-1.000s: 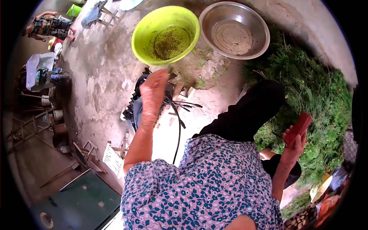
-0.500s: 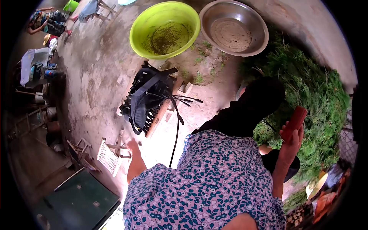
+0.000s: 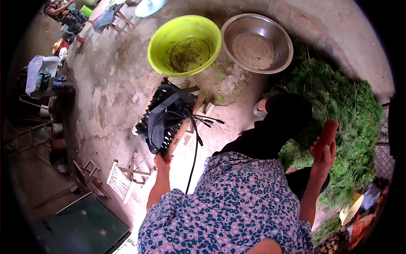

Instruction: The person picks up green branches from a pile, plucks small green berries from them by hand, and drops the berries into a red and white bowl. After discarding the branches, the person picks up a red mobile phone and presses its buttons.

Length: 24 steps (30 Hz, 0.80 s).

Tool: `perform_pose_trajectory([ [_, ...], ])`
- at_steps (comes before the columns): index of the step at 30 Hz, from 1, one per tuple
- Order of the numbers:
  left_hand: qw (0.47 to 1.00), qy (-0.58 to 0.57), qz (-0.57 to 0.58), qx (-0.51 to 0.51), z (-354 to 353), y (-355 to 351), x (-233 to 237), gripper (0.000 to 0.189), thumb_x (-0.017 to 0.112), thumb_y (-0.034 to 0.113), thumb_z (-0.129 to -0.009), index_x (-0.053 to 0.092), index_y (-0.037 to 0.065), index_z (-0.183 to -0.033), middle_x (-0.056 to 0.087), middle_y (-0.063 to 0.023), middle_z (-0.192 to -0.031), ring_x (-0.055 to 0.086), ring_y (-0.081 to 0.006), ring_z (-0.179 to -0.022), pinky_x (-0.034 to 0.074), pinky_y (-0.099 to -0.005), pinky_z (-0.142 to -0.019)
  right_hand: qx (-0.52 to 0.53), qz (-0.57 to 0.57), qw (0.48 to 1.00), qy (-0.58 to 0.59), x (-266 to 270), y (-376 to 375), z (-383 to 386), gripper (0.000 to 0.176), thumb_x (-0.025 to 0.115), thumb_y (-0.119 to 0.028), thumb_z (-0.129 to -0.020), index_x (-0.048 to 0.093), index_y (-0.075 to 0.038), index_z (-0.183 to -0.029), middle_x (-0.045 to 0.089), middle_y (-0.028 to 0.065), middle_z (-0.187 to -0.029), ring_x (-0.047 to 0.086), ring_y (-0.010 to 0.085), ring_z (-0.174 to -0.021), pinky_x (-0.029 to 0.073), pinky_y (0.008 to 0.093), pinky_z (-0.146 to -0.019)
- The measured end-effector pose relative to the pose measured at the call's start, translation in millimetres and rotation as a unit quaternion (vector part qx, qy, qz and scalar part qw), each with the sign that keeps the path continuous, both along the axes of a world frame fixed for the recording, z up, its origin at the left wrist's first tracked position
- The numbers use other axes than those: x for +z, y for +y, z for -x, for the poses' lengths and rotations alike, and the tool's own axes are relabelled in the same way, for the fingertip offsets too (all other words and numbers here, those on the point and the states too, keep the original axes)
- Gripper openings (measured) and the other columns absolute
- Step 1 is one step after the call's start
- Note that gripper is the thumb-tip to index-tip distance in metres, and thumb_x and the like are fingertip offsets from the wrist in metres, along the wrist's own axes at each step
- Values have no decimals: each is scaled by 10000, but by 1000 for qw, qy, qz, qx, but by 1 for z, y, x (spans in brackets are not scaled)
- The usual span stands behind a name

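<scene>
My left hand (image 3: pixel 163 161) grips the near end of a small wooden bench (image 3: pixel 178 136). A black bag-like bundle (image 3: pixel 167 112) with mesh, straps and dangling cords lies on that bench, and one long cord runs down toward my blouse. In my right hand (image 3: pixel 325 154), out to the right, is a red oblong object (image 3: pixel 326 133); its exact kind I cannot make out. The fingers wrap round its lower part. Below that hand and behind it spreads a heap of cut green branches (image 3: pixel 342 110).
A lime-green basin (image 3: pixel 154 59) with dark bits inside and a metal basin (image 3: pixel 287 55) with pale residue stand ahead. A folding stool (image 3: pixel 120 182) and a dark green table (image 3: pixel 84 224) are at left. Another person (image 3: pixel 69 19) is at far upper left.
My left hand has moved up and right from beside the stool to the bench end and closed on it. The right hand still holds the red object. The view has shifted slightly.
</scene>
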<state>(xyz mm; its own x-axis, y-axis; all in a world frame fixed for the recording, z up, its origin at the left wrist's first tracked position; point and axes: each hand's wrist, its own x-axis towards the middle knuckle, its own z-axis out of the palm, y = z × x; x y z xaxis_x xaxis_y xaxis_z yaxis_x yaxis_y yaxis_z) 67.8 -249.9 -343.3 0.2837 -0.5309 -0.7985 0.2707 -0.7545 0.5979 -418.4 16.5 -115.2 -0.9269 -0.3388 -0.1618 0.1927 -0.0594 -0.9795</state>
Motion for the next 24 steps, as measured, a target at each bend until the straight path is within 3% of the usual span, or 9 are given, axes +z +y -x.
perform_pose_trajectory([
  [3,993,85,-48,-59,15,-7,19,446,317,401,-916,586,50,-972,607,-114,-717,564,-230,-542,471,-313,-444,-13,5,1000,-5,-3,5,3,542,579,-207,-839,367,-51,-1312,549,159,-1089,591,224,-883,505,317,-735],
  [4,994,30,-77,-75,10,-11,14,500,278,427,-921,603,47,-935,600,-128,-629,536,-225,-457,430,-291,-389,-17,4,1000,-8,-3,10,2,544,579,-205,-839,363,-53,-1315,550,159,-1086,589,225,-887,505,320,-738],
  [5,989,-15,-72,-131,1,-12,10,501,283,430,-925,607,49,-927,618,-127,-658,540,-217,-451,416,-286,-367,-20,1,1000,-11,-4,12,2,544,579,-205,-839,363,-53,-1315,550,159,-1086,589,225,-887,505,320,-738],
  [7,991,-57,-6,-117,1,-11,7,498,287,432,-927,606,49,-921,627,-127,-675,550,-211,-459,407,-285,-361,-22,13,999,-28,-4,16,6,546,574,-200,-841,355,-49,-1319,548,162,-1090,585,228,-902,503,328,-749],
  [11,987,14,-50,-151,4,-16,8,477,267,416,-920,596,70,-939,605,-92,-648,522,-181,-457,347,-261,-341,-11,8,1000,-27,-4,14,11,541,561,-202,-850,347,-38,-1319,542,162,-1105,581,229,-921,501,331,-757],
  [13,984,-19,-65,-167,4,-14,7,475,246,410,-916,588,81,-949,592,-78,-638,498,-166,-451,318,-247,-340,1,8,999,-34,-6,13,15,534,557,-204,-852,351,-39,-1316,542,162,-1108,583,231,-928,501,329,-759],
  [19,981,-132,-125,-71,-7,-13,-11,404,263,381,-925,566,114,-952,597,-79,-663,516,-179,-471,303,-256,-341,11,14,998,-55,-10,1,18,508,551,-196,-857,361,-27,-1296,539,165,-1118,584,233,-937,501,329,-759],
  [20,988,-100,-116,6,-28,-13,-35,362,301,361,-923,542,101,-994,593,-102,-694,529,-224,-473,321,-275,-337,18,11,998,-51,-10,-2,18,504,550,-197,-858,362,-25,-1293,539,165,-1117,584,233,-936,500,329,-759],
  [24,990,-106,-89,37,-32,-3,-27,245,347,288,-908,463,81,-966,535,-161,-643,506,-288,-423,323,-311,-304,23,10,998,-56,-11,-8,19,504,549,-202,-860,362,-21,-1292,539,166,-1119,583,232,-936,498,327,-758],
])
